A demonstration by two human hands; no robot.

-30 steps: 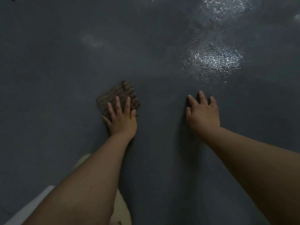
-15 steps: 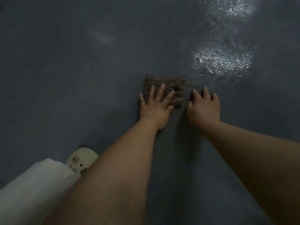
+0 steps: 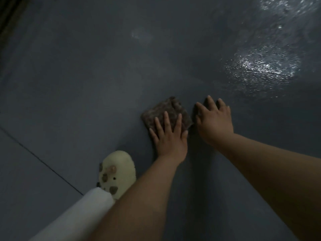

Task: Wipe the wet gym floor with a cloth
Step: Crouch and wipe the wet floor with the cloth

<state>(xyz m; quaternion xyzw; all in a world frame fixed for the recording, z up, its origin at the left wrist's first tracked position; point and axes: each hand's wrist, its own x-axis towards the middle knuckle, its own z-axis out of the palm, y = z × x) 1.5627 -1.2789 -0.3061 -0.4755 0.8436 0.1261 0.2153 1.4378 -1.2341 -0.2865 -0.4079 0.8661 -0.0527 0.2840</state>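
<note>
Both hands flat, fingers straight: left hand [image 3: 169,136] presses cloth [image 3: 165,112]; right hand [image 3: 214,122] on floor [image 3: 86,84].

I kneel in a dim indoor hall: dark grey seamed floor [image 3: 69,84], glistening wet patch [image 3: 260,68].

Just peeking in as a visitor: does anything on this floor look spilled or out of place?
Yes. A glistening wet patch lies on the grey floor, beyond the right hand, unwiped. The left hand presses the brown cloth short of it.
</note>
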